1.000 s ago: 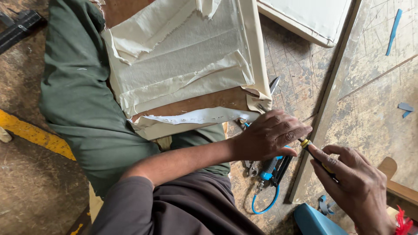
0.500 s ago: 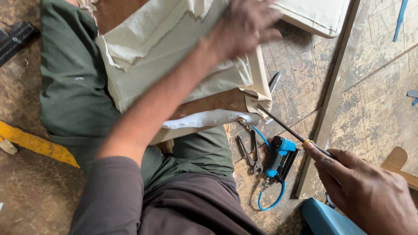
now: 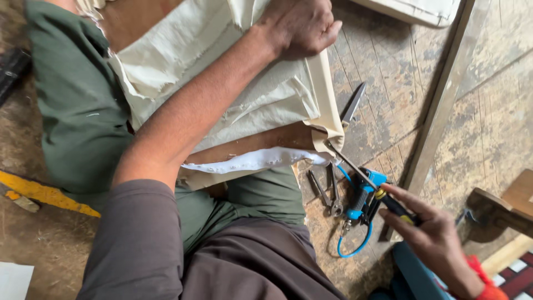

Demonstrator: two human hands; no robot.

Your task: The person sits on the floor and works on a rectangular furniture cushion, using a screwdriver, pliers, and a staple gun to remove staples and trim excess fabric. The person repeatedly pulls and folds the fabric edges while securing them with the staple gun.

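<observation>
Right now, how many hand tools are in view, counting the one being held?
4. Screwdriver in the right hand, tip at the canvas frame corner; blue stapler, pliers and metal blade on the floor. Others may be hidden.

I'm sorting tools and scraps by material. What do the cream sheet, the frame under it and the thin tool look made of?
Cream sheet: woven cloth, likely canvas, matte, with frayed edges and soft folds. Frame: bare brown wood, unfinished. Thin tool in the right hand: a grey shiny shaft, probably steel; its dark handle looks plastic.
</observation>
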